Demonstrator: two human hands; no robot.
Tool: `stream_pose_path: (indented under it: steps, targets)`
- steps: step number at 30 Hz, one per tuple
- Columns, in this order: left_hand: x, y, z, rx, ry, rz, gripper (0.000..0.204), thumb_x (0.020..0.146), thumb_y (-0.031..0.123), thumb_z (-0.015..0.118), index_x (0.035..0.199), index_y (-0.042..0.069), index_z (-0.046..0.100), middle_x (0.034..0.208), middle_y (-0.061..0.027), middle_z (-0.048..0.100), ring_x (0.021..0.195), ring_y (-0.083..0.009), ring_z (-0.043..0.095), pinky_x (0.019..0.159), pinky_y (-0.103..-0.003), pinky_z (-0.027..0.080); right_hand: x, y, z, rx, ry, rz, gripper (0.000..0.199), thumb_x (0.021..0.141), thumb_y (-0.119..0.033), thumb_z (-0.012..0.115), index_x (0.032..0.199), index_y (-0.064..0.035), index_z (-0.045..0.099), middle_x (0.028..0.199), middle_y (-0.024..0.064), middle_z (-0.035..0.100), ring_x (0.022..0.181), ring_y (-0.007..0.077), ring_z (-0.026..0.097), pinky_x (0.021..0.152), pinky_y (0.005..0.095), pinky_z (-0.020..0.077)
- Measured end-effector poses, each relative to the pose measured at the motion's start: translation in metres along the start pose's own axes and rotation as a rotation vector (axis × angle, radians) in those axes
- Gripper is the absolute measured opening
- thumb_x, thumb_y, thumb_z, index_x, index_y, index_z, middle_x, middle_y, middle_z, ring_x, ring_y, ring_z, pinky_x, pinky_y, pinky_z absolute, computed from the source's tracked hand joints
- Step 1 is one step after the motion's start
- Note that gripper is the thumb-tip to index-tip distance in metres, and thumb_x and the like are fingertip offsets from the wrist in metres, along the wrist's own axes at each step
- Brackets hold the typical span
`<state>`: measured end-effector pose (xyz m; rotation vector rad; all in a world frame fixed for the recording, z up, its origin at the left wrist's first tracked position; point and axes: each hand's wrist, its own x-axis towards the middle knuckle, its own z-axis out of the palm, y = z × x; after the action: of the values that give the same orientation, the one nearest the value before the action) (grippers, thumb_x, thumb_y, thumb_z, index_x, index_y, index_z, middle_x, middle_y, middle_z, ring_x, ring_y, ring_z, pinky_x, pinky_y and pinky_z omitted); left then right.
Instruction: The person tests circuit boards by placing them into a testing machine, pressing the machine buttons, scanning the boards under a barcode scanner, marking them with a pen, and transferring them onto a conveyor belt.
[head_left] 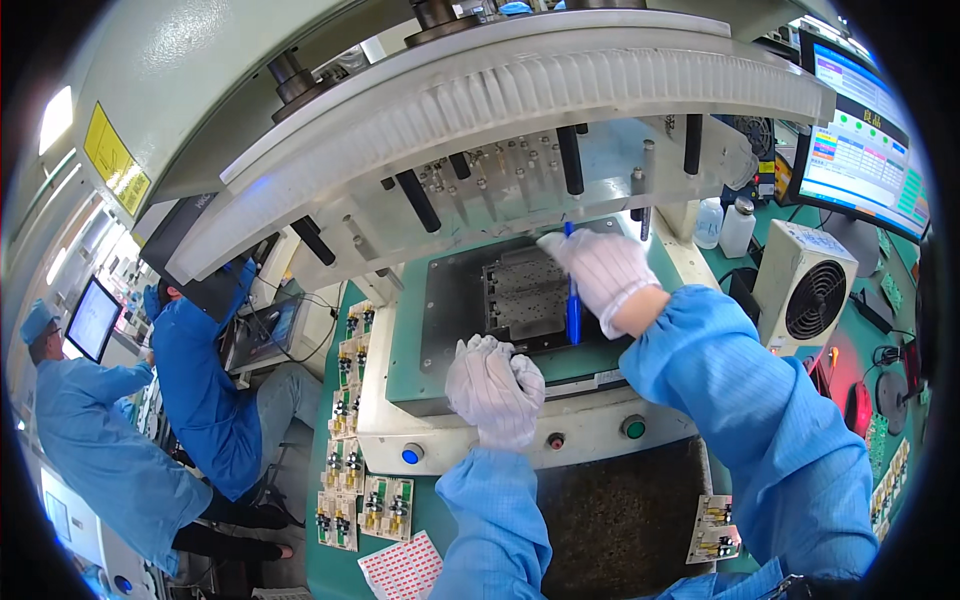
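Note:
My right hand [608,272], in a white striped glove, is closed with a blue pen [573,305] held upright between its fingers. It hovers over the right side of a black fixture plate [447,310] with a recessed, dotted nest [530,295] in its middle. At the plate's front edge sits my left hand [495,390], also gloved, with its fingers curled in; whatever they may hold is hidden. Above both hands hangs a clear press plate [500,185] with black posts and metal pins.
Blue [412,454], red [556,440] and green [633,427] buttons line the machine's front. Circuit boards [386,507] lie to the left, beside a red-marked label sheet [402,568]. A fan unit [805,285], bottles [738,228] and a monitor [865,140] stand right. Two people in blue work at left.

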<state>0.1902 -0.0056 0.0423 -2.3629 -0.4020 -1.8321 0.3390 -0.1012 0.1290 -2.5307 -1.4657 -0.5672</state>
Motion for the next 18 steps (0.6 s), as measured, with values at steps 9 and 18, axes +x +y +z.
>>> stream_pose_path:
  steps: [9,18]
  targets:
    - [0.0,0.0,-0.001,0.027,-0.019,0.015,0.005,0.074,0.007,0.058,0.077,0.004,0.06,0.08,-0.012,0.06,0.08,-0.0317,0.064,0.083,-0.05,0.055,-0.007,-0.008,0.002,0.137,0.103,-0.125,0.024,0.088,-0.01,0.054,0.111,-0.0127,0.06,0.084,0.0126,0.067,0.078,0.0313,0.069,0.062,0.0424,0.0553]
    - [0.001,0.0,-0.002,0.021,-0.015,0.013,0.005,0.073,0.006,0.06,0.077,0.003,0.06,0.081,-0.0126,0.06,0.08,-0.0318,0.064,0.081,-0.05,0.055,-0.003,-0.008,-0.006,-0.036,0.024,-0.041,0.029,0.088,-0.01,0.057,0.116,-0.0123,0.059,0.086,0.0138,0.066,0.075,0.0307,0.069,0.059,0.0415,0.0539]
